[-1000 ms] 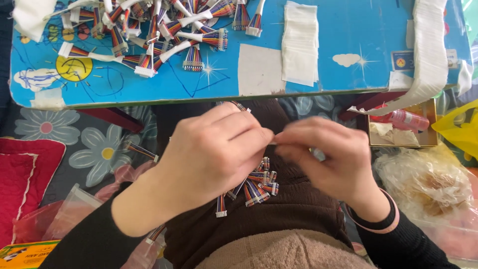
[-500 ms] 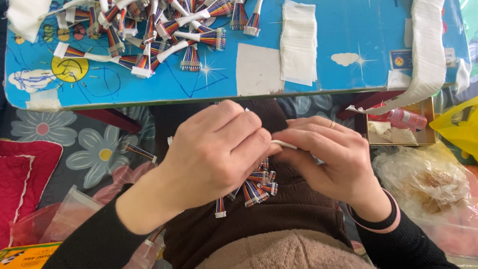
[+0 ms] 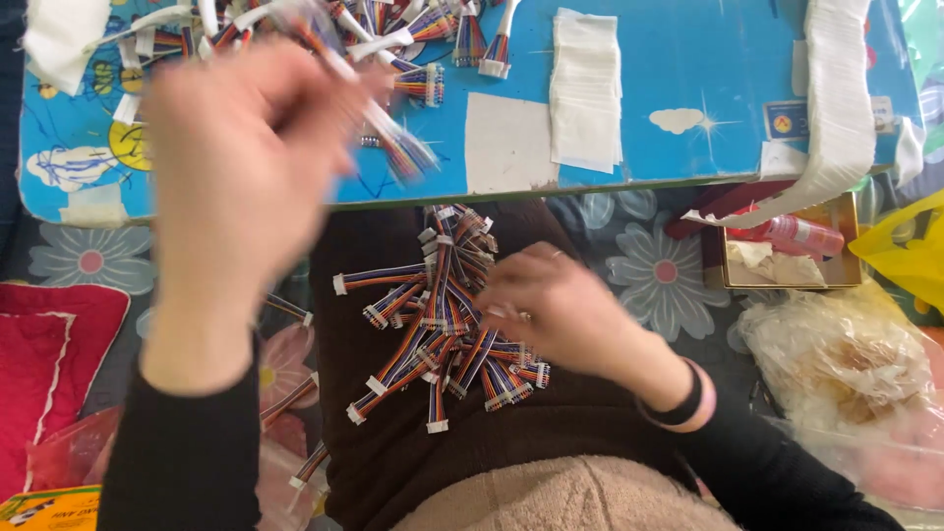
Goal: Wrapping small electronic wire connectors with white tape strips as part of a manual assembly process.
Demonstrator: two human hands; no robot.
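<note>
Left hand (image 3: pixel 241 187) (cable (image 3: pixel 393 147)) past table edge (image 3: pixel 590 187)

cable pile (image 3: pixel 442 315) on lap | table (image 3: pixel 688 59) beyond | box (image 3: pixel 782 246) right

Left hand (image 3: pixel 241 187) is up over the near edge of the blue table (image 3: pixel 688 69), blurred, pinching a rainbow ribbon cable (image 3: pixel 393 147) whose loose end hangs toward the table edge. Right hand (image 3: pixel 560 315) sits low on the lap, fingertips touching the pile of ribbon cables (image 3: pixel 442 334) spread across the dark brown fabric. On the table, at the far left, a heap of finished cables (image 3: pixel 433 49); right of it, a stack of white cloth pieces (image 3: pixel 585 93). A white strip (image 3: pixel 836 98) drapes over the right end.
</note>
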